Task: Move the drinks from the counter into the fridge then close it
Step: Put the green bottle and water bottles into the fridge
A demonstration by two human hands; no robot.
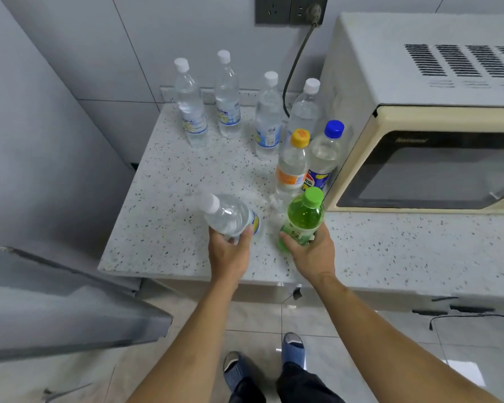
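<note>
At the far left, the grey fridge body (41, 126) stands against the counter (172, 228), and its open door (56, 309) projects into the lower left of the view. On the counter near the back wall, four clear water bottles with white caps stand upright in a loose row (192, 112), (228, 103), (269, 123), (304, 112). Your left hand (229, 254) has its fingers closed around the lower body of a fifth clear water bottle (227, 216), which is tilted with its white cap pointing up and to the left, above the front part of the counter. To the right of it, your right hand (314, 251) has its fingers wrapped around the lower half of the green bottle (303, 219), which is held nearly upright with its green cap on top. Just behind the green bottle, an orange-capped bottle (292, 164) and a blue-capped bottle (324, 158) stand upright, side by side, close to the front corner of the cream microwave (419, 112). The microwave occupies the right side of the counter, and its cord (294, 65) runs up to a wall socket (291, 8).
</note>
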